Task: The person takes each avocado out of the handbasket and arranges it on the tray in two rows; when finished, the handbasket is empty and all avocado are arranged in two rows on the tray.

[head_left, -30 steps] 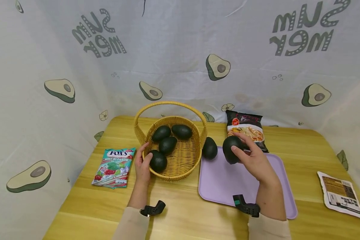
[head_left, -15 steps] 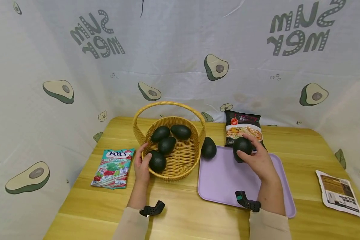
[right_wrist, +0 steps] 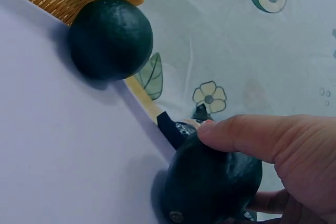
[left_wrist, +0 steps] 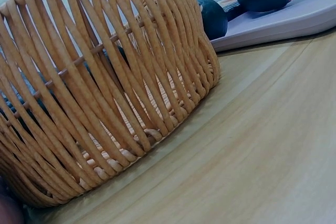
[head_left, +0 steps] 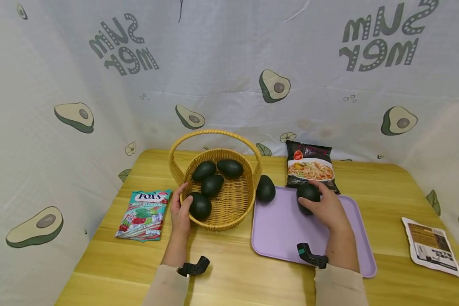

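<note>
Right hand [head_left: 327, 206] pinching avocado [head_left: 308, 196] over tray [head_left: 279, 233], left hand [head_left: 181, 212] gripping basket [head_left: 233, 208]

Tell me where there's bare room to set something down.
Bare: the table in front of the basket; the table between tray and white packet; the tray's near left part. Crowded: the tray's far side, by the right hand, the held avocado, a loose avocado and the noodle packet; also between candy bag and left hand.

Head view evenly lit and fairly sharp, pale glare on the table [head_left: 241, 259] at bottom centre; wrist views dimmer, bluish, softer, right one with a fuzzy shadow on the tray [right_wrist: 63, 140] left of the held avocado [right_wrist: 202, 182].
</note>
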Motion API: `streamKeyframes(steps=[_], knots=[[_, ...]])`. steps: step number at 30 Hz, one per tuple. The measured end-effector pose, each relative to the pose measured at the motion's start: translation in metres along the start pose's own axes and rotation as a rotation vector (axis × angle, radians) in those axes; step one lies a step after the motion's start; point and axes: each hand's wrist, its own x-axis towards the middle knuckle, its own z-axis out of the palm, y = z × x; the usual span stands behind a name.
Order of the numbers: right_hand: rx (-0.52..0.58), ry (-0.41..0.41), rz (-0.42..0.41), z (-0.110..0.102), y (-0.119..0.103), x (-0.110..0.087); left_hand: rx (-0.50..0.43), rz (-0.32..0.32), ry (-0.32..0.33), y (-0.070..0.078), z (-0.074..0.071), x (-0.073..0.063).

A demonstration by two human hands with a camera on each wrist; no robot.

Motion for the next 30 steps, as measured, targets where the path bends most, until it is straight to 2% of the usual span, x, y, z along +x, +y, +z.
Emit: streamKeyframes(steps=[20,30], knots=[[-0.019,0.009,0.064,0.0,-0.0026,0.001,-0.007,-0.005,0.004,-0.001,-0.0007,0.0],[-0.015,0.011,0.066,-0.0014,-0.0036,-0.0011,-0.018,-0.011,0.001,-0.0007,-0.0001,0.0003]])
